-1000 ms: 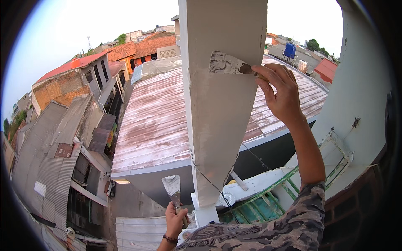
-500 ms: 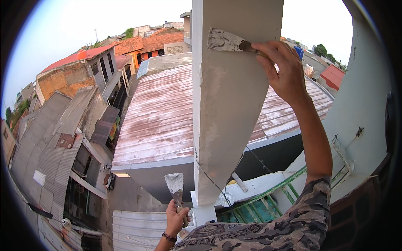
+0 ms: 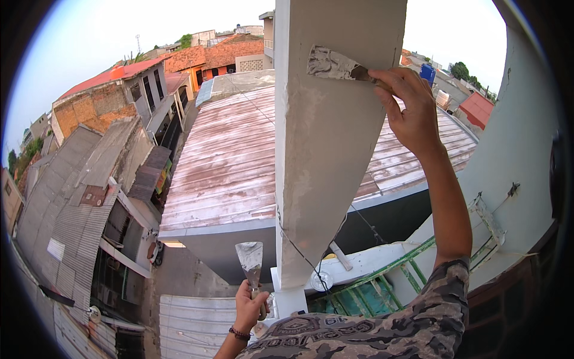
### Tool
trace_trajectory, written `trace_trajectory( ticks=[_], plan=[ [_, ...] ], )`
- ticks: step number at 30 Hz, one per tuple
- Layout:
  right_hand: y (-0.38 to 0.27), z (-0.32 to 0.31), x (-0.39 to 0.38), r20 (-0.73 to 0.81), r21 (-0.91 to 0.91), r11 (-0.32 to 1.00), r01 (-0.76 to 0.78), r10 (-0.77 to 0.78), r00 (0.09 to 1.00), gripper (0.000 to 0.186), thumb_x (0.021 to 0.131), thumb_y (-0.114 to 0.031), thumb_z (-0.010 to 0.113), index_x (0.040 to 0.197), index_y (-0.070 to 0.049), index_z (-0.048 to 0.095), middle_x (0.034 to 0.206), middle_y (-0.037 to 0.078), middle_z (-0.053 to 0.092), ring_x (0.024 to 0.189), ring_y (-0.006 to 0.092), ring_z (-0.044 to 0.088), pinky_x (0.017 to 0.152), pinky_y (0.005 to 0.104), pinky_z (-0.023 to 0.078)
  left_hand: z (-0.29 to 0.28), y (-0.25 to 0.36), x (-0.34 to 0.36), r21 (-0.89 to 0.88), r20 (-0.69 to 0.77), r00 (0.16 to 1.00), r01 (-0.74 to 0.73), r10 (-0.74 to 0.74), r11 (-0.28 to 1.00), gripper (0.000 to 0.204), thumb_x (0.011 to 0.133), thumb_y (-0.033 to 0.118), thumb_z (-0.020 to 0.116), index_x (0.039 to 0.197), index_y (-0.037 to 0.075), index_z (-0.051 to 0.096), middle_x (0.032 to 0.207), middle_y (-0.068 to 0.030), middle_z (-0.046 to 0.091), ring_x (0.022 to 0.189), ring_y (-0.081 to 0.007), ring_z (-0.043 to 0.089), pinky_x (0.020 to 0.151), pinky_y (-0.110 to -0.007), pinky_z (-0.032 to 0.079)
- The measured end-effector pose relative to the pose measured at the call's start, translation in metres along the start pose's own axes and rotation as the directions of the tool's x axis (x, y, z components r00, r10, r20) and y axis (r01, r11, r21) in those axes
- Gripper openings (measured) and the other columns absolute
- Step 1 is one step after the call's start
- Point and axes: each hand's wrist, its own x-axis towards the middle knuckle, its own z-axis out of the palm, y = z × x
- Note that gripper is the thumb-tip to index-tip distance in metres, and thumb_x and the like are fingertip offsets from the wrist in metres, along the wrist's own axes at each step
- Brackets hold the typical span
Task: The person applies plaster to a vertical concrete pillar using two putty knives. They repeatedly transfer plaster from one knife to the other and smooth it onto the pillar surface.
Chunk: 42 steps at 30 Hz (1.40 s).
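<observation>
High on a grey concrete column, my right hand holds a wide putty knife by its handle, the blade lying sideways against the column's face and smeared with grey paste. At lower centre, left of the column's foot, my left hand grips a second putty knife, blade upward with grey paste on it. The handles of both knives are partly hidden by my fingers. Thin dark cables cross the lower column.
Below the column are a green metal ladder, a white ledge with a small white container, and corrugated roofs. A pale wall rises at right. Houses and a narrow lane lie down to the left.
My right hand with its putty knife moved up the column from a second ago, then slightly right and down in the last half second. My left hand and knife rose slightly.
</observation>
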Motion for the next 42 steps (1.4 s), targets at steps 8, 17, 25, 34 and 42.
trace_trajectory(
  ticks=[8,17,25,34,42],
  plan=[
    [-0.002,0.002,0.01,-0.029,-0.017,1.0,0.027,-0.027,0.999,0.023,0.087,-0.012,0.065,0.109,-0.013,0.068,0.1,0.004,0.063,0.092,0.0247,0.06,0.084,0.0386,0.048,0.002,0.0,0.0,0.004,0.01,1.0,0.021,-0.021,1.0,0.026,0.082,-0.003,0.063,0.1,0.003,0.045,0.066,-0.0036,0.054,0.045,-0.0129,0.055,0.04,-0.028,0.047],
    [0.001,-0.009,0.013,-0.04,-0.044,0.999,0.002,-0.004,0.999,0.023,0.087,-0.014,0.065,0.11,-0.014,0.067,0.097,0.004,0.064,0.091,0.0249,0.06,0.084,0.0384,0.047,-0.003,-0.008,0.003,-0.018,-0.001,1.0,0.0,0.0,1.0,0.027,0.081,-0.003,0.064,0.1,0.002,0.046,0.065,-0.0038,0.054,0.044,-0.013,0.054,0.04,-0.027,0.045],
    [0.013,-0.016,-0.004,-0.031,-0.011,0.998,-0.061,0.06,0.998,0.024,0.087,-0.012,0.065,0.11,-0.012,0.066,0.092,0.003,0.064,0.088,0.0238,0.06,0.081,0.0376,0.046,-0.002,-0.008,0.007,-0.016,-0.018,1.0,-0.007,0.006,1.0,0.027,0.08,-0.004,0.064,0.099,0.002,0.046,0.065,-0.0052,0.055,0.043,-0.0144,0.055,0.039,-0.028,0.045],
    [0.066,-0.034,-0.077,-0.021,0.05,0.969,-0.243,0.245,0.969,0.024,0.087,-0.011,0.067,0.111,-0.01,0.065,0.097,0.006,0.066,0.093,0.0244,0.062,0.084,0.0378,0.043,0.001,-0.01,0.013,0.014,0.003,0.999,-0.039,0.039,0.999,0.025,0.08,-0.005,0.059,0.1,0.003,0.045,0.064,-0.0075,0.054,0.04,-0.0191,0.054,0.035,-0.031,0.046],
    [0.107,-0.036,-0.071,0.006,0.319,0.858,-0.402,0.422,0.906,0.034,0.091,-0.01,0.065,0.124,-0.007,0.06,0.106,0.008,0.067,0.099,0.0169,0.063,0.089,0.0299,0.05,0.012,-0.005,0.011,0.022,0.003,0.999,-0.033,0.033,0.999,0.025,0.078,-0.006,0.058,0.099,0.002,0.046,0.067,-0.0092,0.056,0.039,-0.019,0.054,0.035,-0.03,0.046]
  ],
)
